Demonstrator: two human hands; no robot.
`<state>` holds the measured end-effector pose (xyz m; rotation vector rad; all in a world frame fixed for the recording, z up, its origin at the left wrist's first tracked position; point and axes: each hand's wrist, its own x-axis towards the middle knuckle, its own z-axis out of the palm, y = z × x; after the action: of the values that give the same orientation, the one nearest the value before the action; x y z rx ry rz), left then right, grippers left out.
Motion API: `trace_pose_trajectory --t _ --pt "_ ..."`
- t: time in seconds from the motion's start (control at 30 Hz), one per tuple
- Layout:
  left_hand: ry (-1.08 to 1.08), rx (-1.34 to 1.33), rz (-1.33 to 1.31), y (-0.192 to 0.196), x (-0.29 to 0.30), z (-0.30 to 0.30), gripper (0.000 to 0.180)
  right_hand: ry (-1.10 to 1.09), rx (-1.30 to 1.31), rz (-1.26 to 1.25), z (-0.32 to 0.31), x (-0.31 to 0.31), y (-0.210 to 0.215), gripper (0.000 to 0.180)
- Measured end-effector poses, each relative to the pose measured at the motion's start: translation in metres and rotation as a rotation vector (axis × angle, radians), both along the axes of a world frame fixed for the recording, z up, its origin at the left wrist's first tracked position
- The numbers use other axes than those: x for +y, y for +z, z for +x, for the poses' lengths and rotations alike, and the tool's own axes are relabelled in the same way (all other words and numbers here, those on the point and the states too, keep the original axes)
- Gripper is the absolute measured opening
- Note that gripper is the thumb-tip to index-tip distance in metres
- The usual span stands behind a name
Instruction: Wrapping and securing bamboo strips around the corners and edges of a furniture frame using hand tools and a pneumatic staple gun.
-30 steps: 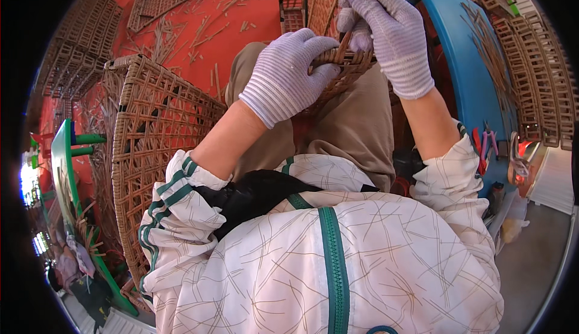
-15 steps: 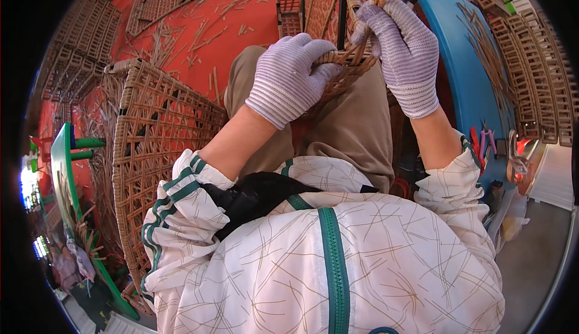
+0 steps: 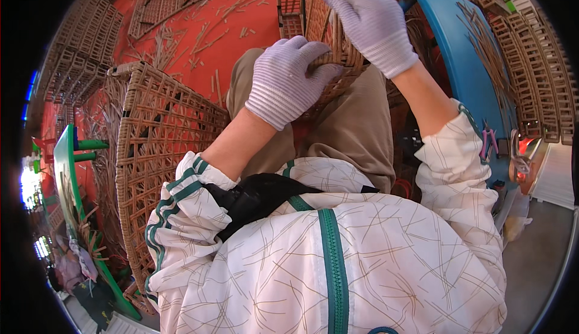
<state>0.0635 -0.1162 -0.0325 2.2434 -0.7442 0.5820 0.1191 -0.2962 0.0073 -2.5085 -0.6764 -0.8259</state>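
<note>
Between my knees a brown woven basket (image 3: pixel 350 53) of flat strips leans away from me, its lower part out of sight between my legs. My left hand (image 3: pixel 289 80), in a pale striped knit glove, grips its near rim, with thumb and fingers closed around the edge. My right hand (image 3: pixel 377 29), gloved the same way, is raised above the basket's far right side. Its fingers are bent and drawn together near the weave. A thin strip end shows just above them, but what they pinch is hidden.
To my left stands a large open-weave panel (image 3: pixel 166 117). Loose strips (image 3: pixel 211 32) litter the red floor. A blue table (image 3: pixel 443 26) at right bears more strips, near pliers (image 3: pixel 490 141). Woven frames are stacked at far left (image 3: pixel 78 50) and far right (image 3: pixel 537 74).
My right hand has moved up and left from the basket's rim, its forearm now stretched farther forward. My left hand keeps its grip in nearly the same place.
</note>
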Motion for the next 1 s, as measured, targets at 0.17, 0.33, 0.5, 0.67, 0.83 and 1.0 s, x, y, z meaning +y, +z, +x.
trace_pose_trajectory --t 0.17,0.33,0.5,0.67,0.83,1.0 --pt "-0.036 -0.047 -0.043 -0.001 0.005 0.002 0.017 -0.13 0.183 -0.234 0.018 0.01 -0.005 0.028" --pt "-0.067 0.371 -0.599 -0.004 0.011 0.004 0.016 -0.138 0.204 -0.334 0.03 0.003 -0.018 0.031" --pt "-0.029 0.255 -0.304 0.029 0.016 0.0 0.016 -0.136 0.328 -0.398 0.019 0.011 0.0 0.03" --pt "-0.184 0.077 -0.05 0.032 0.007 0.012 0.016 -0.106 0.423 -0.373 0.027 0.01 0.003 0.029" --pt "-0.173 0.268 -0.144 0.02 0.005 0.018 0.017 -0.073 0.457 -0.426 0.037 0.006 -0.001 0.027" --pt "-0.056 0.439 -0.269 0.019 0.006 0.018 0.018 -0.022 0.382 -0.297 0.026 0.009 0.008 0.03"
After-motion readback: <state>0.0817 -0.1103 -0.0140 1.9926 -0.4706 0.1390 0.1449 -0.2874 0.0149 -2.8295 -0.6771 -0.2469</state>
